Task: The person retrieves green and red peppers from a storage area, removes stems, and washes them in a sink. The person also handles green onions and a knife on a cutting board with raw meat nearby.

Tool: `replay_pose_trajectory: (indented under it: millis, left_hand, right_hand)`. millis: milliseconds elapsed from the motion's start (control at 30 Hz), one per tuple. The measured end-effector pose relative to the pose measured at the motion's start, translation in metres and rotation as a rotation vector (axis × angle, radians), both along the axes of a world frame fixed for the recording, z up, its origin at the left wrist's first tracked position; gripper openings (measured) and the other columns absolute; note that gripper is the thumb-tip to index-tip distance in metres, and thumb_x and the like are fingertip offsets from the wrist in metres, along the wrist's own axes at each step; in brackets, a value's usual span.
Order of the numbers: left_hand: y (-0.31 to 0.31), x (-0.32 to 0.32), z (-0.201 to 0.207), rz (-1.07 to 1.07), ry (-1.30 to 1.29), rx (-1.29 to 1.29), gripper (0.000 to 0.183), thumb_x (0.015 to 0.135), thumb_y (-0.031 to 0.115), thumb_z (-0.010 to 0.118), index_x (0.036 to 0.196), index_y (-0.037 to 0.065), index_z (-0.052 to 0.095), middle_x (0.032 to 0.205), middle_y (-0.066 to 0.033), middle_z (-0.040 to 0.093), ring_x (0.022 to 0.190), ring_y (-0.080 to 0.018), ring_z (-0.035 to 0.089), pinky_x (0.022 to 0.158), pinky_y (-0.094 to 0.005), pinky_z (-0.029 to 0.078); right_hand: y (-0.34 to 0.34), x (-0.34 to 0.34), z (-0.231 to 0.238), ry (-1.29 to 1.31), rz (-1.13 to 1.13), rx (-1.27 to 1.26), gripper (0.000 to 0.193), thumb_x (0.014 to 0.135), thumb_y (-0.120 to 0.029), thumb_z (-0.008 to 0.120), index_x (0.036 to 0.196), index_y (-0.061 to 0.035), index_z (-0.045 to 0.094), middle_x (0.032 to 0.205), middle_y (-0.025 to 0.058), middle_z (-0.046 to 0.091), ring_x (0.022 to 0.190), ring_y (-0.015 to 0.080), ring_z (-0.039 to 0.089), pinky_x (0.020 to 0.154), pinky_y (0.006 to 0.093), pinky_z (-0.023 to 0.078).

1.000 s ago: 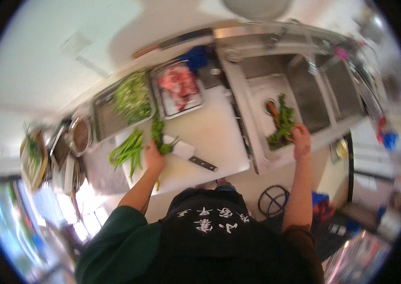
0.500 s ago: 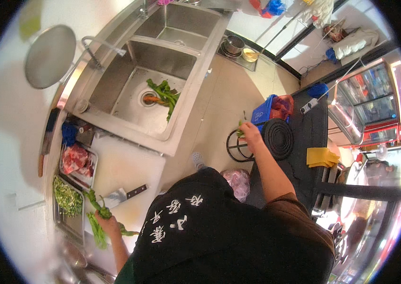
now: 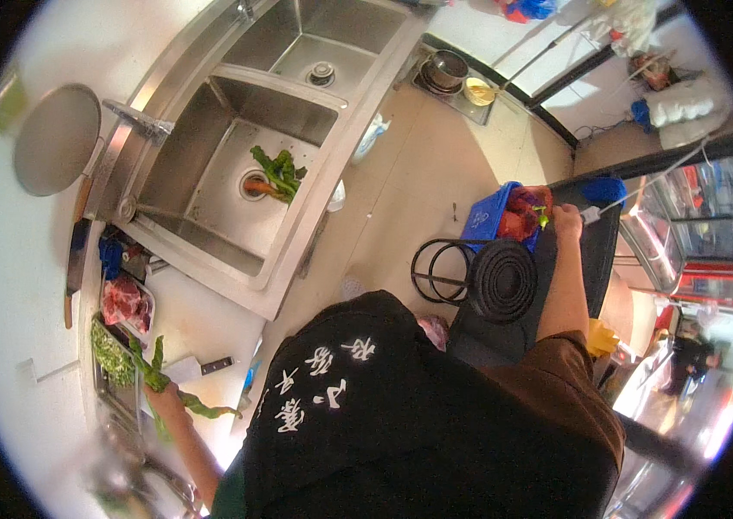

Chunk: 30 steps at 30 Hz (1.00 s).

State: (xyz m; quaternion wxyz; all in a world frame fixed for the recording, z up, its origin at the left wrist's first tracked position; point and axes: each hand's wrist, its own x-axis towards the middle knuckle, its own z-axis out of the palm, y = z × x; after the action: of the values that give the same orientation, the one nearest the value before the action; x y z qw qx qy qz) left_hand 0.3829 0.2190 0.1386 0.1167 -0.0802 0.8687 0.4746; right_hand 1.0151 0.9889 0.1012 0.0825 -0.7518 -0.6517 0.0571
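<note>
My left hand (image 3: 165,401) is closed round long, wrinkled green peppers (image 3: 152,374) above the cutting board at the lower left. Beside them a cleaver (image 3: 211,367) with a dark handle lies on the white cutting board (image 3: 198,318). My right hand (image 3: 567,223) reaches out over the far side of a blue basket (image 3: 486,216). A small green scrap (image 3: 543,216) is just beside its fingertips, seemingly loose, above a red bag (image 3: 522,213) in the basket.
A tray of raw meat (image 3: 127,303) and a tray of chopped greens (image 3: 111,356) line the wall. Leafy greens and an orange piece lie by the drain of the sink (image 3: 211,186). A black coiled burner ring (image 3: 503,281) stands near my right arm. Pots (image 3: 444,71) stand on the floor.
My right hand has moved away and to the right, from beside the black ring to the blue basket, taking the green scrap there. My left hand still holds the peppers. The view has shifted.
</note>
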Motion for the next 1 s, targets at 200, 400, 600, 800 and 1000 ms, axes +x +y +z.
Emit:
replay_pose_trajectory:
  millis: [200,400,600,800,1000]
  left_hand:
    - [0.010,0.002,0.013,0.019,-0.018,0.190,0.047,0.077,0.000,0.062,0.124,0.006,0.056,0.101,-0.0025,0.058,0.088,-0.0178,0.055,0.077,-0.0312,0.047]
    - [0.020,-0.002,-0.042,0.048,-0.099,0.264,0.045,0.076,-0.004,0.068,0.120,0.003,0.061,0.101,-0.0074,0.064,0.086,-0.0217,0.062,0.074,-0.0376,0.052]
    - [-0.044,-0.017,-0.114,-0.061,-0.175,-0.033,0.052,0.072,0.000,0.072,0.124,-0.001,0.065,0.110,-0.0156,0.066,0.095,-0.0261,0.065,0.080,-0.0392,0.054]
    - [-0.041,-0.032,-0.089,-0.145,-0.342,0.070,0.056,0.069,-0.002,0.074,0.124,-0.002,0.063,0.099,-0.0153,0.070,0.085,-0.0281,0.066,0.077,-0.0384,0.054]
    - [-0.073,-0.037,-0.108,-0.134,-0.390,-0.108,0.056,0.070,0.000,0.075,0.123,-0.005,0.060,0.107,-0.0224,0.069,0.094,-0.0338,0.068,0.080,-0.0409,0.055]
  right_hand:
    - [-0.055,-0.176,-0.096,0.340,0.555,-0.255,0.039,0.088,-0.023,0.064,0.120,-0.0024,0.069,0.117,0.0195,0.071,0.107,0.0336,0.069,0.096,0.0419,0.053]
    - [-0.151,-0.335,-0.102,0.555,1.007,-0.488,0.031,0.090,-0.016,0.064,0.119,-0.0041,0.068,0.120,0.0159,0.068,0.101,0.0286,0.068,0.091,0.0381,0.054]
    - [-0.237,-0.419,-0.036,0.521,1.314,-0.529,0.027,0.090,-0.011,0.066,0.116,-0.0050,0.066,0.110,0.0145,0.068,0.090,0.0276,0.068,0.083,0.0360,0.055]
    - [-0.290,-0.435,-0.025,0.576,1.326,-0.539,0.026,0.089,-0.006,0.065,0.115,-0.0053,0.067,0.108,0.0136,0.069,0.089,0.0268,0.069,0.081,0.0352,0.056]
    - [-0.339,-0.464,-0.016,0.577,1.411,-0.562,0.024,0.090,-0.007,0.065,0.115,-0.0054,0.067,0.108,0.0142,0.069,0.092,0.0290,0.069,0.083,0.0368,0.056]
